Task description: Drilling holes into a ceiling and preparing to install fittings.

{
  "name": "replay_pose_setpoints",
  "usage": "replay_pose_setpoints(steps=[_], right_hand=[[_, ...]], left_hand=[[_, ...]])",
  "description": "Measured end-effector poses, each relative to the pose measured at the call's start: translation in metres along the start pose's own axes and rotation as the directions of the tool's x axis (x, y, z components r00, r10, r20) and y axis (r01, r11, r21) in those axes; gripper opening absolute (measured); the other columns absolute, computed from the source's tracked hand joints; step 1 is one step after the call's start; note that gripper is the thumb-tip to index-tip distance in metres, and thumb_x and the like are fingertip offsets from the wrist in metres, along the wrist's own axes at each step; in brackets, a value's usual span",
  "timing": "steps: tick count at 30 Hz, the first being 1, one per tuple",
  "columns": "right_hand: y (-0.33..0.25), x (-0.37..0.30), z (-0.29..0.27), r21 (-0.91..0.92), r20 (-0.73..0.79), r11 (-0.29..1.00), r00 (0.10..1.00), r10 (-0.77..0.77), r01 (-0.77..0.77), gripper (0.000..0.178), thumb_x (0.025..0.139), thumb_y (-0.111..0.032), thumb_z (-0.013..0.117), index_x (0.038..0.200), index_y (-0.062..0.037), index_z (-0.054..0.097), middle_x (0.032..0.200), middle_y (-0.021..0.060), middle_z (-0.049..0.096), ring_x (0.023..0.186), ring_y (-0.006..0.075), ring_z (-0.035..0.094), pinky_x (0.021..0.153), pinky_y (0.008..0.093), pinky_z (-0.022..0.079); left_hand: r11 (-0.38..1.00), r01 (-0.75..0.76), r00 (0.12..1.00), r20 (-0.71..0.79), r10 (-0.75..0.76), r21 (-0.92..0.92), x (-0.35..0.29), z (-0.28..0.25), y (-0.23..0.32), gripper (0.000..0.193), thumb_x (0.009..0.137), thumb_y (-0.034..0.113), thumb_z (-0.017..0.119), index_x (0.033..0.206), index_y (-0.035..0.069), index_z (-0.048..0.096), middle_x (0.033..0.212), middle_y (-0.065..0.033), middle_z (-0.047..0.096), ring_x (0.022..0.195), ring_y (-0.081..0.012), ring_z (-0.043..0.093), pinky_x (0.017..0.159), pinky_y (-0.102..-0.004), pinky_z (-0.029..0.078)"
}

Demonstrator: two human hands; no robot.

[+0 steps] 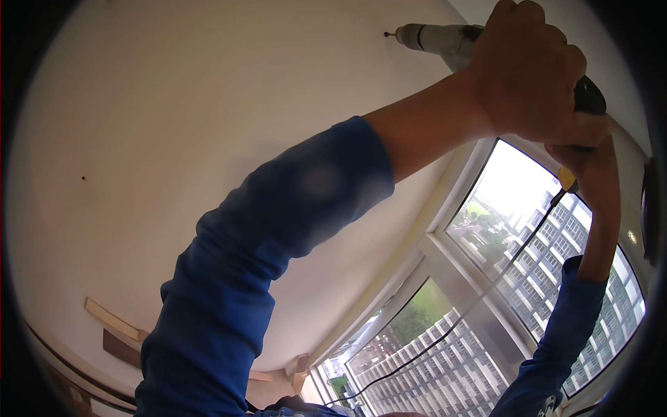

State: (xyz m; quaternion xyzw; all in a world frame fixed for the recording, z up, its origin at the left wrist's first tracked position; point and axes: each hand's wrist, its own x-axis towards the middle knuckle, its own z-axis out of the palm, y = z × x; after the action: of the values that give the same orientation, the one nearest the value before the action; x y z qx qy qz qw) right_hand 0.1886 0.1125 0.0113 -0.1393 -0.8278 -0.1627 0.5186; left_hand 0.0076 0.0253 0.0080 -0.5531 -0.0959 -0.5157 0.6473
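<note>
Jointly, we hold the drill, far right.
Our left hand grips its body; our right hand, partly hidden, closes round the black handle. Bit at a dark spot, white surface.

I see the left hand wrapped over a grey power drill, the right hand closed around its handle end and partly hidden from me. The bit points at a dark spot on the pale surface; from here I can't tell whether it has gone in. A dark cord trails down from a yellow fitting across the window.
</note>
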Motion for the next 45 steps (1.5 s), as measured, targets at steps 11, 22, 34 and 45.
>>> replay_pose_setpoints(steps=[11,22,34,45], right_hand=[[-0.005,0.011,-0.001,-0.061,0.043,0.998,0.999,0.007,-0.004,0.056,0.074,-0.021,0.082,0.119,0.0011,0.059,0.098,0.0120,0.068,0.084,0.0220,0.067,0.077,0.0341,0.053],[0.004,0.009,0.005,-0.020,-0.006,0.999,1.000,-0.031,0.031,0.060,0.071,-0.022,0.083,0.120,0.0008,0.057,0.099,0.0120,0.067,0.085,0.0217,0.067,0.079,0.0345,0.053],[0.015,0.013,0.011,0.182,-0.012,0.967,0.984,-0.178,0.177,0.047,0.076,-0.010,0.079,0.118,0.0001,0.061,0.099,0.0073,0.067,0.091,0.0159,0.065,0.080,0.0308,0.051],[0.000,0.015,0.009,0.418,0.044,0.898,0.984,-0.174,0.140,0.062,0.068,-0.002,0.067,0.128,-0.0068,0.057,0.092,0.0124,0.066,0.078,0.0240,0.065,0.071,0.0362,0.052]], left_hand=[[0.993,-0.086,0.996,0.028,0.089,-0.082,-0.003,-0.018,-0.010,0.048,0.086,0.045,0.063,0.067,0.001,0.063,0.062,-0.0138,0.060,0.065,-0.0245,0.049,0.061,-0.0399,0.037],[0.999,-0.020,0.998,-0.051,0.022,0.032,-0.006,-0.004,-0.006,0.049,0.084,0.046,0.064,0.069,0.000,0.065,0.064,-0.0153,0.061,0.067,-0.0261,0.051,0.064,-0.0408,0.040],[1.000,0.012,1.000,0.011,-0.012,-0.013,-0.002,-0.003,0.000,0.036,0.083,0.033,0.071,0.070,0.002,0.059,0.065,-0.0147,0.059,0.063,-0.0265,0.048,0.063,-0.0414,0.041],[0.951,0.088,0.991,0.072,-0.114,0.297,-0.004,0.019,-0.014,0.050,0.061,0.057,0.076,0.057,0.008,0.066,0.053,-0.0070,0.058,0.060,-0.0268,0.049,0.057,-0.0398,0.041]])
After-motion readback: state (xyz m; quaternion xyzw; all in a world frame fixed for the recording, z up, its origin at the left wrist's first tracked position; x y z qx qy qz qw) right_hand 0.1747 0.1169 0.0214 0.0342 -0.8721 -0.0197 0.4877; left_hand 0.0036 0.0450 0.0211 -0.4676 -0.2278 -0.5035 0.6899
